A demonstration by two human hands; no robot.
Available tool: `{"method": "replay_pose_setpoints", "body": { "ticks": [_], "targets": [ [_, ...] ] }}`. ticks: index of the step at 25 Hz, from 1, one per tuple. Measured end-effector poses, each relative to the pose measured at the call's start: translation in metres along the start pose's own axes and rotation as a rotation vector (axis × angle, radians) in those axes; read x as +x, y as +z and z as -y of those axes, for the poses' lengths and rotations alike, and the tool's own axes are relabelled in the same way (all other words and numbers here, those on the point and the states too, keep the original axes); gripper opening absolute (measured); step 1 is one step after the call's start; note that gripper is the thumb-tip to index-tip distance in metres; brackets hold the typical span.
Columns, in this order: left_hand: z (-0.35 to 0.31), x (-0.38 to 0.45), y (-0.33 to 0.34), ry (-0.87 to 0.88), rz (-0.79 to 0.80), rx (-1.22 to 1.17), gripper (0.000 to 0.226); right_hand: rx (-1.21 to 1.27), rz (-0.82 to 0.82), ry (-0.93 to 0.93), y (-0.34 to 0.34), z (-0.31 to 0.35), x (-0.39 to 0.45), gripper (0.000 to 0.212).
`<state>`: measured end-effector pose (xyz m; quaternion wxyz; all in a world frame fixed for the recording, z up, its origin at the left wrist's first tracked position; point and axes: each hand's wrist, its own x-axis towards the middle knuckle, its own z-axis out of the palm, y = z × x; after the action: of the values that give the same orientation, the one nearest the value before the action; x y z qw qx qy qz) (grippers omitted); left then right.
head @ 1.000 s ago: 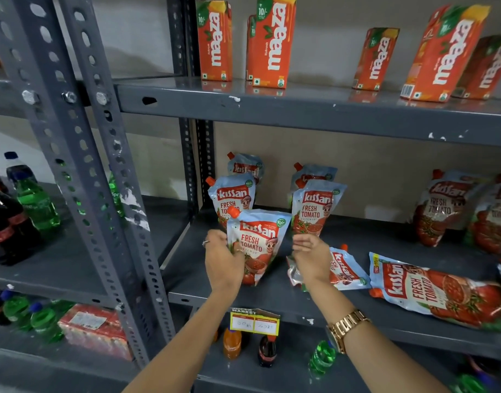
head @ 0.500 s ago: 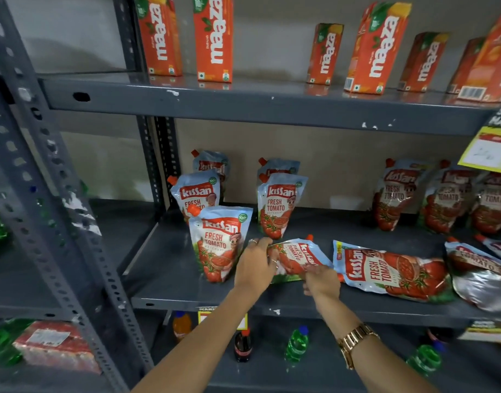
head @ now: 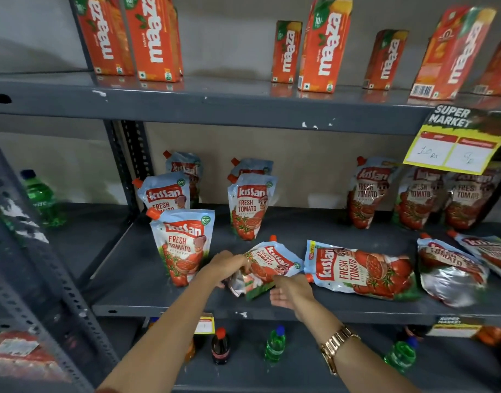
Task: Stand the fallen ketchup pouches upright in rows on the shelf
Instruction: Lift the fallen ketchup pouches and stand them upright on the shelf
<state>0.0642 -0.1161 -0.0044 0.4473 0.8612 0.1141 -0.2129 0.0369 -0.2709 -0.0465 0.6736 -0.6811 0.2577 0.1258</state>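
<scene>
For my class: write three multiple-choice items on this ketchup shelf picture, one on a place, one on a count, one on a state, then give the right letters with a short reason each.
1. Where is the yellow price card?
A. on the floor
B. on the upper shelf's front edge, right
C. on a bottle

2. How many ketchup pouches stand upright at the left of the middle shelf?
A. two
B. five
C. nine

3. How is the pouch at the left hand?
A. upright
B. lying tilted
C. hanging from a hook

Answers: 1 B, it hangs at that edge. 2 B, three and two in columns. 3 B, its spout points away, the base toward the right hand.
</scene>
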Motion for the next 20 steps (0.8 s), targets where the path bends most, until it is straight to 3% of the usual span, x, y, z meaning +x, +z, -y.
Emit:
{"method": "replay_pose_setpoints", "body": {
  "ticks": [3,6,8,15,20],
  "targets": [
    [0.004,-0.008,-0.004,-0.075,0.190,0.026,0.038,0.029,-0.001,-0.002,-0.003,-0.001,0.000,0.017],
    [0.006,-0.015,0.005,-0.087,0.321,-0.157,0.028,0.046,-0.021,-0.041,-0.003,-0.005,0.000,0.013],
    [0.008,-0.015,0.010,0.002,0.254,-0.142,0.029,0.015,-0.039,-0.122,-0.006,-0.003,0.000,0.021],
    [0.009,-0.010,0.037,0.422,-0.096,-0.149,0.067,-0.198,-0.045,-0.430,-0.015,0.022,-0.006,0.036],
    [0.020,0.000,0.064,0.442,-0.267,-0.209,0.049,-0.413,-0.093,-0.514,-0.028,0.016,-0.002,0.043]
  ]
}}
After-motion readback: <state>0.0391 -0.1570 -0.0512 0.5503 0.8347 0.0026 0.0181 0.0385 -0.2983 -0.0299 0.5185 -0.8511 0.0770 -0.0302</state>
